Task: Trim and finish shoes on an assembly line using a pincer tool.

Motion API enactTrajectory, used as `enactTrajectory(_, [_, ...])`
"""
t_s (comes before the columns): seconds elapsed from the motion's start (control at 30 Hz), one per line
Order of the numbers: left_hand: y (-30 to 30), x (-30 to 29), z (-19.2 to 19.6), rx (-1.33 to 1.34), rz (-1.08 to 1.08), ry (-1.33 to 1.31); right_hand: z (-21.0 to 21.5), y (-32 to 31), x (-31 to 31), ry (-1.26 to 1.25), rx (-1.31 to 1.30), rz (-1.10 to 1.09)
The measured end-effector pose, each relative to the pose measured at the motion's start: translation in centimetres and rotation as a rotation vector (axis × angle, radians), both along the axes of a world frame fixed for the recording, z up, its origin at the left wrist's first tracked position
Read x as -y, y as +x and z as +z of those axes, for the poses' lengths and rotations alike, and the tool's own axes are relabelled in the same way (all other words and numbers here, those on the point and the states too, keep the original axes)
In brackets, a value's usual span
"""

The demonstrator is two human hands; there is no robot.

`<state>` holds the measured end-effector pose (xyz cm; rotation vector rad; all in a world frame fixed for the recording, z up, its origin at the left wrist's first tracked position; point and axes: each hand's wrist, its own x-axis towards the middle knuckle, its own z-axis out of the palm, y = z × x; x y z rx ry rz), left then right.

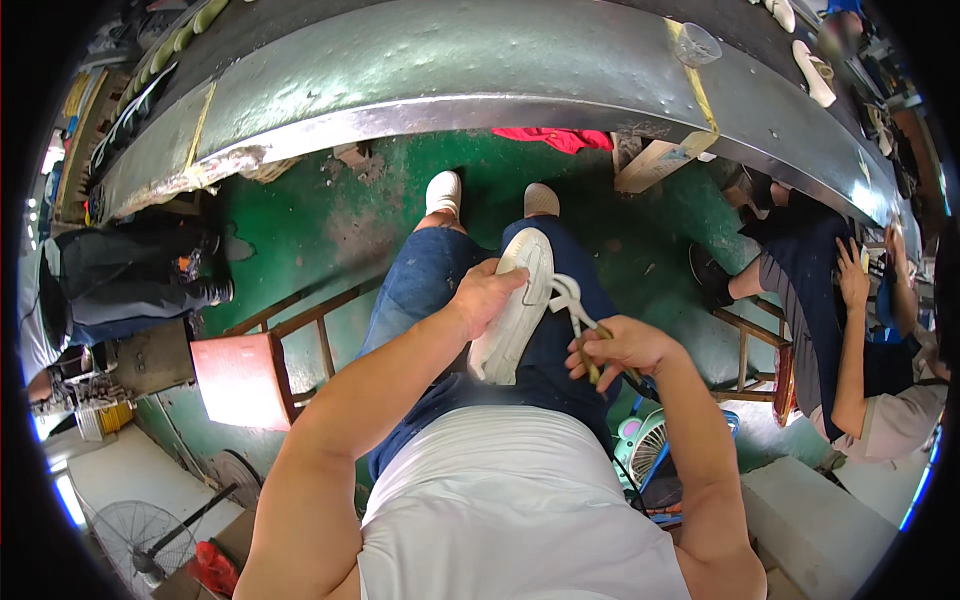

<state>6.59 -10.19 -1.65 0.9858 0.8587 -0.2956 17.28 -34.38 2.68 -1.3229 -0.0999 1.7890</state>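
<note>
Item: one white shoe (514,318), held over the denim lap (408,290), directly under the fingers of the left hand (484,298), which grip its left side, thumb on top. Tool: one pair of pliers (592,333), handles grasped in the fingers of the right hand (632,346), pale head beside the shoe's right edge; contact cannot be told. Surface: long metal-fronted desk (430,70), well beyond both hands' fingers, with a clear cup (698,45) far ahead and right. Room: green floor (300,225) below; red-topped stool (238,380) left of the left fingers; mint-green fan (648,445) behind the right fingers; seated co-worker (795,225) well to their right. Edges: desk's near edge curves across ahead; open room between it and the fingers, over knees and floor.
</note>
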Motion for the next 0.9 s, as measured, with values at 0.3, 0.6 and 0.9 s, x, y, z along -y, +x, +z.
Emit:
enactTrajectory(0.3, [0.0, 0.6, -0.1, -0.031, -0.145, 0.201, 1.6, 1.9, -7.6, -0.076, 0.972, 0.403])
enactTrajectory(0.6, [0.0, -1.2, 1.5, 0.002, -0.211, 0.004, 2.2, 0.6, -4.6, -0.074, 0.967, 0.314])
enactTrajectory(0.9, [1.0, -2.3, 0.9, -0.023, -0.442, -0.124, 4.0, -3.7, -2.4, 0.006, 1.169, 0.671])
